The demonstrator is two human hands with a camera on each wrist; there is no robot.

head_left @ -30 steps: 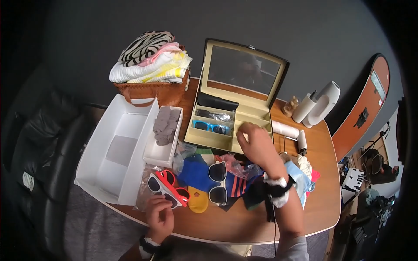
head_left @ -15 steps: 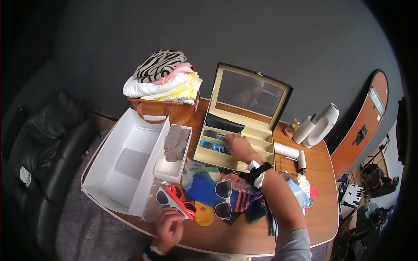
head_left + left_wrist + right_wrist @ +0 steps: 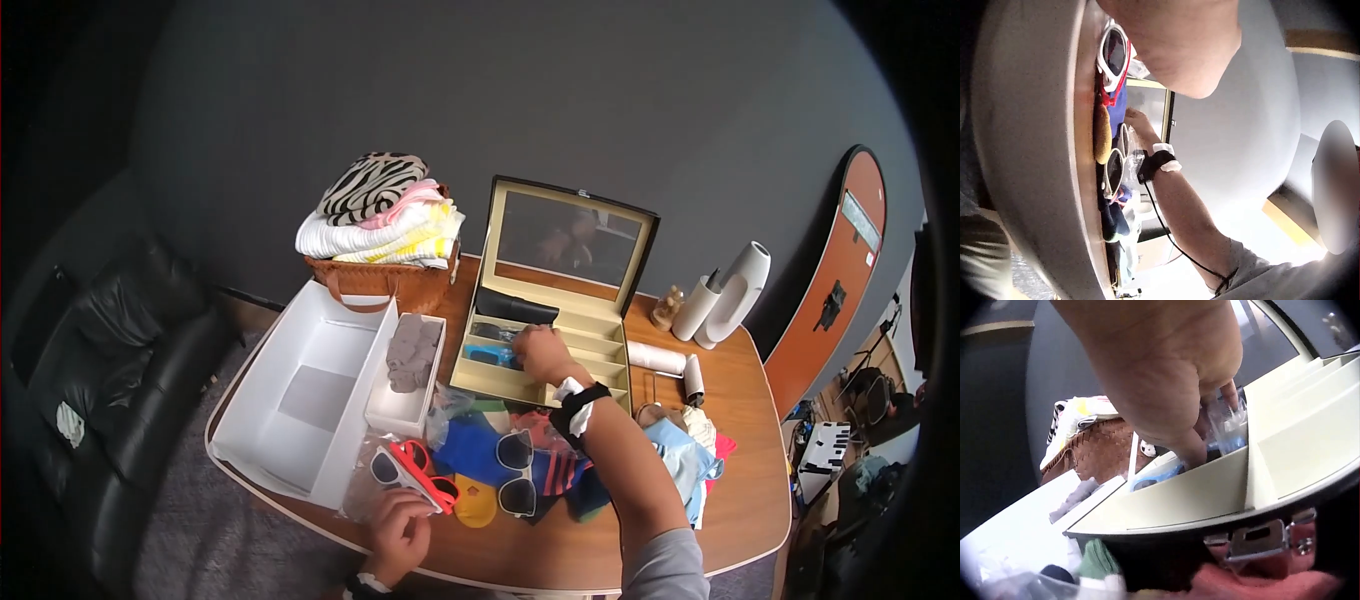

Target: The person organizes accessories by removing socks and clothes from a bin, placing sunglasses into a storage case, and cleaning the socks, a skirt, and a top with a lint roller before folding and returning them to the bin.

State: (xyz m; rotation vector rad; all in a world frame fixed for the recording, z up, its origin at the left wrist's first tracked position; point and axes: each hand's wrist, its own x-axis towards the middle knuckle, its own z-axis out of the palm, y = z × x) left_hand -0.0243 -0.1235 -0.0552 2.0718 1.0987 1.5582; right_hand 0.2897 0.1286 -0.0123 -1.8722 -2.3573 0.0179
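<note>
The black case [image 3: 455, 385] with cream compartments stands open. Inside it, my right hand [image 3: 545, 357] [image 3: 1160, 369] pinches the right end of the blue sunglasses [image 3: 487, 354] [image 3: 1147, 483], with clear plastic between the fingers in the right wrist view. Dark sunglasses and a black pouch [image 3: 515, 306] lie in the compartments behind. Loosely curled, my left hand [image 3: 400, 535] [image 3: 1179, 47] rests by the white sunglasses [image 3: 397, 480] and red sunglasses [image 3: 437, 487], its fingertips near their lower end. Whether it touches them is unclear.
White-framed sunglasses [image 3: 517, 478] lie on coloured socks [image 3: 470, 450] in front of the case. To the left are a large white box [image 3: 235, 450], a narrow box with grey socks [image 3: 412, 352] and a brown basket [image 3: 425, 290] of folded cloths. White bottles [image 3: 740, 295] stand at the right.
My right hand has moved left from the case's right compartments onto the blue sunglasses, which have shifted slightly under it. My left hand stays beside the red and white sunglasses. The head view has tilted up.
</note>
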